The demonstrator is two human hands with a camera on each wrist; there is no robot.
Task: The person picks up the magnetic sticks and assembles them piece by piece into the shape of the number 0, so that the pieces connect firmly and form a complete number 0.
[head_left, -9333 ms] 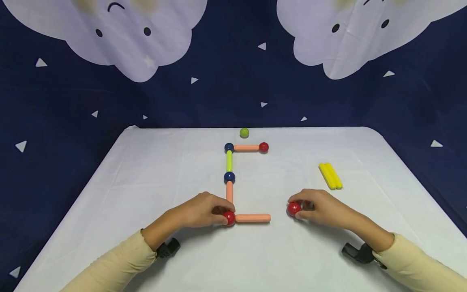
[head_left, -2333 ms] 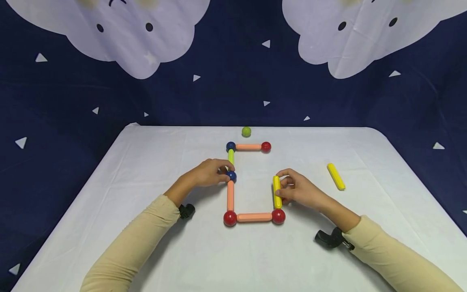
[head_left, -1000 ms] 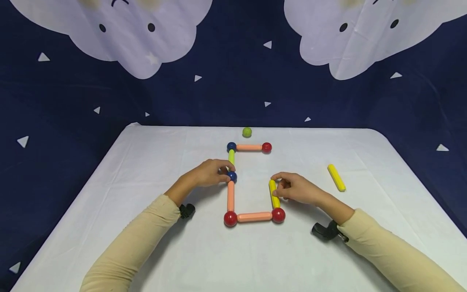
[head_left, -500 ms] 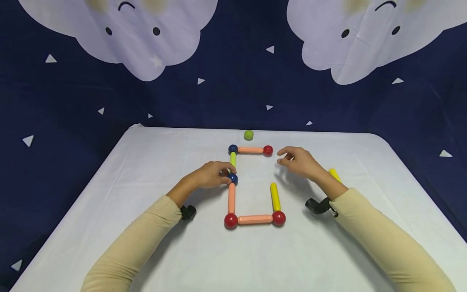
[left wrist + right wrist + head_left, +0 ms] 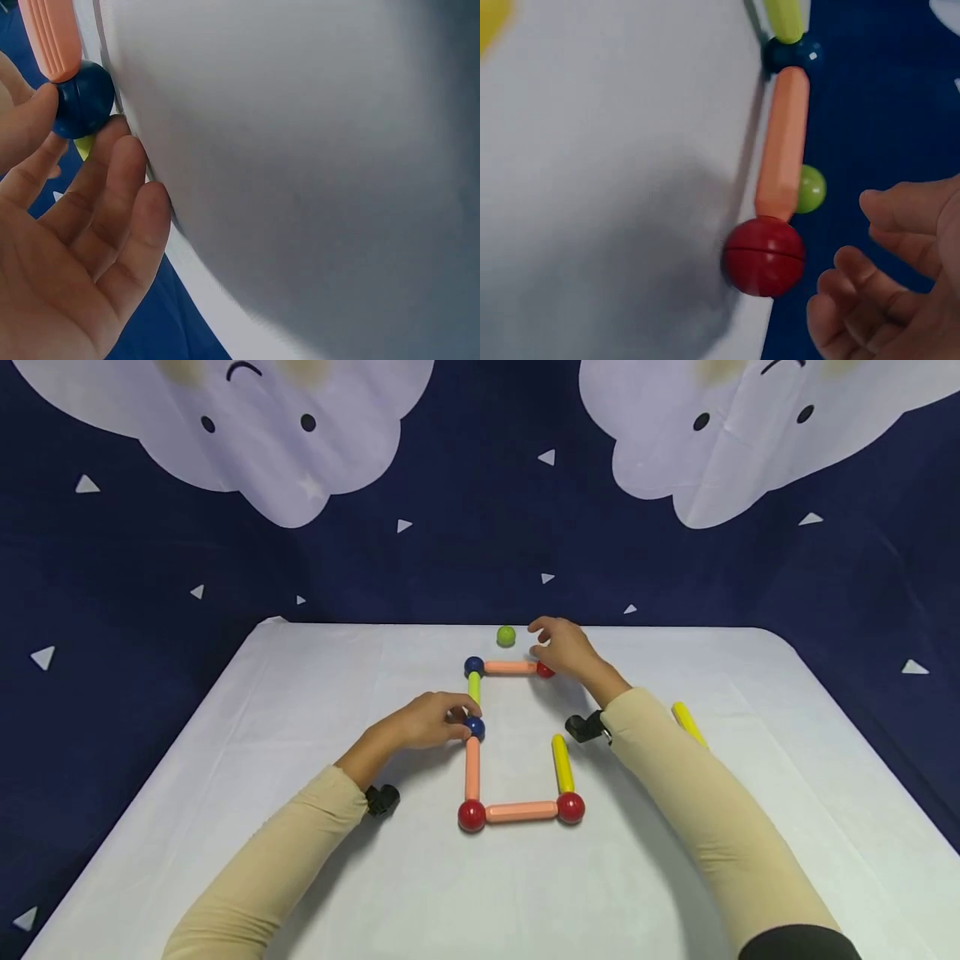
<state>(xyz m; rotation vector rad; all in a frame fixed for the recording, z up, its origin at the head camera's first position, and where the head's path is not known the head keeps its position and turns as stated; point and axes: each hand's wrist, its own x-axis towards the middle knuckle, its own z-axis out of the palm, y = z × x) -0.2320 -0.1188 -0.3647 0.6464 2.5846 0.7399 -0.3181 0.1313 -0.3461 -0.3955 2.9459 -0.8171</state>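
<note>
The right hand (image 5: pixel 561 647), fingers loose and holding nothing, hovers just right of the small round green ball (image 5: pixel 506 635) near the top middle; the left hand (image 5: pixel 427 721) pinches the dark blue ball (image 5: pixel 474 727).

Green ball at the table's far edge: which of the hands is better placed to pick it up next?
Probably the right hand: it hovers open beside the green ball, above the far red ball. The left hand is nearer the person, gripping the blue ball.
</note>
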